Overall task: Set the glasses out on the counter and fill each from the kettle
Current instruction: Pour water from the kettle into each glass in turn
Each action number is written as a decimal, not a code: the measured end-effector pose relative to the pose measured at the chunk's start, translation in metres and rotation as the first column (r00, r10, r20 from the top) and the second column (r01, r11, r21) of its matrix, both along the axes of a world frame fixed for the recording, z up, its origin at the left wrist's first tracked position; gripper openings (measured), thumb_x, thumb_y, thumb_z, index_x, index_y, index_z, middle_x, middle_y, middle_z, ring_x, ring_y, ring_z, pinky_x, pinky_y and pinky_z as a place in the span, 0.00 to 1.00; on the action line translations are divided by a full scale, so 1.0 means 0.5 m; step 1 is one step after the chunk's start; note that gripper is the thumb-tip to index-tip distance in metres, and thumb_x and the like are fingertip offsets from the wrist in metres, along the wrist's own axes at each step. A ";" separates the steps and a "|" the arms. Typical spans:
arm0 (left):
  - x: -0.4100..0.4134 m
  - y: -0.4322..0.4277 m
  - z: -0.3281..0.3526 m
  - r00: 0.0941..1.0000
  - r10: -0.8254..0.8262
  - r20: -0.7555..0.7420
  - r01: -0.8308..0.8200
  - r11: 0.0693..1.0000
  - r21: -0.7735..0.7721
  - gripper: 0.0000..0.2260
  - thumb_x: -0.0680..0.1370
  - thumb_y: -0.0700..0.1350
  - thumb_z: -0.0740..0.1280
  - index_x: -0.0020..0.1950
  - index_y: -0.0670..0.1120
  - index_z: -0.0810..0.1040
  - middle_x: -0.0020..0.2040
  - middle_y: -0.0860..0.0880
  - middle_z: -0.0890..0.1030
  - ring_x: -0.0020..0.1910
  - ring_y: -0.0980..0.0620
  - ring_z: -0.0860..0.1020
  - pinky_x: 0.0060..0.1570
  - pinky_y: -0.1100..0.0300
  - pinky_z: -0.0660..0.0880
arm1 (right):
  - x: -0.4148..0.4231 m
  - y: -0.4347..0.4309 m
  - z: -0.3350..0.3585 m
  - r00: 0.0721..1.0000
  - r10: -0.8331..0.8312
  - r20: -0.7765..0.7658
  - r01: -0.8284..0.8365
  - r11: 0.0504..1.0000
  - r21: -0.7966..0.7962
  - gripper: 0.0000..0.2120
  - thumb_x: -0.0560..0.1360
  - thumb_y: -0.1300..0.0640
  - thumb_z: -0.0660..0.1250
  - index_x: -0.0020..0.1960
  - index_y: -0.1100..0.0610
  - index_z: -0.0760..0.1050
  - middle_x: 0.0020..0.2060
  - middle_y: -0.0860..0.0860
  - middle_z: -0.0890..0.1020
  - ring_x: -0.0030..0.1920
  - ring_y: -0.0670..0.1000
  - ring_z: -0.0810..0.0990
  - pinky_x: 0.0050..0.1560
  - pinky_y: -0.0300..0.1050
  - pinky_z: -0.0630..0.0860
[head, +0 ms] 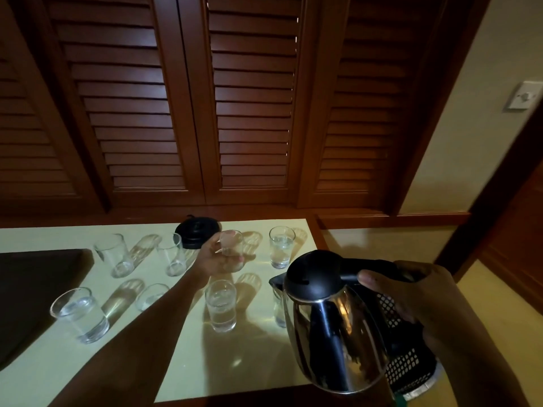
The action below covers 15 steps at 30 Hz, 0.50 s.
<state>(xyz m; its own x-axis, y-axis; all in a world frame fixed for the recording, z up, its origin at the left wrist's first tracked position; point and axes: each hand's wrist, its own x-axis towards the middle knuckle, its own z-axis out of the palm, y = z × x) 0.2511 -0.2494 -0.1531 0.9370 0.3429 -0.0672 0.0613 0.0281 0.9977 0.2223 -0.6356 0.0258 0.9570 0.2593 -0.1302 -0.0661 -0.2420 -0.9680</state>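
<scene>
My right hand [411,298] grips the black handle of a steel kettle [332,327], held above the counter's right front, spout pointing left. My left hand [220,259] is wrapped around a clear glass [232,248] in the back row. Several clear glasses stand on the pale counter [164,362]: one at the back right with water [281,246], one in the front middle with water [221,305], one at the front left [79,314], two at the back left [113,255] [173,254]. My left forearm partly hides another glass [151,295], and the kettle hides most of one more [278,309].
The black kettle base [197,232] sits at the counter's back edge behind the glasses. A dark tray [32,286] lies on the left. Wooden louvred shutters [252,107] rise behind the counter. A wall switch [524,95] is at the right.
</scene>
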 end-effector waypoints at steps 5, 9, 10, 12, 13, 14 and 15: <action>0.004 -0.014 0.020 1.000 0.008 0.010 -0.008 1.000 0.012 0.26 0.73 0.26 0.72 0.68 0.44 0.75 0.60 0.44 0.82 0.59 0.43 0.81 0.46 0.62 0.84 | 0.005 0.001 -0.003 1.000 0.005 0.025 -0.006 0.999 0.033 0.25 0.57 0.53 0.79 0.43 0.72 0.80 0.16 0.49 0.76 0.14 0.41 0.70 0.17 0.31 0.65; 0.011 -0.016 0.059 0.994 0.095 0.048 -0.100 0.990 0.104 0.29 0.66 0.26 0.78 0.61 0.49 0.80 0.57 0.50 0.82 0.63 0.49 0.79 0.43 0.65 0.82 | 0.005 0.011 0.003 0.998 0.032 0.045 -0.034 0.998 0.057 0.22 0.53 0.51 0.80 0.36 0.67 0.80 0.17 0.49 0.76 0.14 0.41 0.69 0.17 0.32 0.65; 0.008 -0.018 0.076 0.993 0.102 0.054 -0.108 0.987 0.117 0.29 0.66 0.27 0.79 0.59 0.51 0.80 0.57 0.50 0.82 0.62 0.49 0.79 0.44 0.65 0.82 | 0.006 0.013 0.004 0.998 0.033 0.056 -0.036 0.998 0.053 0.24 0.51 0.48 0.81 0.36 0.66 0.80 0.19 0.50 0.77 0.15 0.41 0.70 0.17 0.32 0.65; -0.011 -0.026 0.114 0.993 0.092 0.070 -0.101 0.983 0.150 0.29 0.66 0.27 0.79 0.61 0.49 0.80 0.57 0.50 0.82 0.59 0.51 0.80 0.42 0.68 0.80 | 0.004 0.017 0.007 0.994 0.046 0.101 -0.050 0.998 0.045 0.34 0.45 0.38 0.83 0.34 0.66 0.79 0.21 0.52 0.78 0.15 0.42 0.69 0.17 0.32 0.65; -0.025 -0.034 0.134 0.993 0.082 0.083 -0.096 0.980 0.174 0.29 0.66 0.28 0.79 0.63 0.47 0.80 0.57 0.50 0.83 0.56 0.53 0.80 0.41 0.70 0.79 | 0.001 0.019 0.010 0.991 0.053 0.120 -0.059 0.997 0.043 0.39 0.43 0.34 0.83 0.35 0.67 0.78 0.21 0.52 0.78 0.15 0.42 0.69 0.18 0.33 0.65; -0.042 -0.041 0.154 0.992 0.076 0.099 -0.094 0.977 0.193 0.29 0.67 0.28 0.79 0.64 0.46 0.79 0.56 0.51 0.83 0.54 0.57 0.81 0.41 0.72 0.78 | 0.000 0.020 0.013 0.989 0.067 0.130 -0.074 0.996 0.048 0.40 0.44 0.34 0.83 0.35 0.67 0.78 0.21 0.52 0.78 0.16 0.42 0.69 0.18 0.33 0.66; -0.061 -0.050 0.172 0.991 0.069 0.113 -0.092 0.973 0.212 0.29 0.67 0.28 0.79 0.64 0.45 0.79 0.55 0.53 0.83 0.52 0.61 0.81 0.42 0.73 0.77 | -0.002 0.021 0.016 0.989 0.078 0.129 -0.086 0.995 0.058 0.38 0.47 0.38 0.83 0.37 0.69 0.78 0.21 0.52 0.77 0.15 0.42 0.69 0.19 0.32 0.66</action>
<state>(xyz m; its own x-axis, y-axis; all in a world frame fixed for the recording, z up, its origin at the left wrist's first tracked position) 0.2204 -0.2745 -0.0673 0.9037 0.4130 0.1130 -0.0367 -0.1883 0.9814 0.2212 -0.6249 0.0337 0.9400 0.3411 0.0096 0.0752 -0.1796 -0.9809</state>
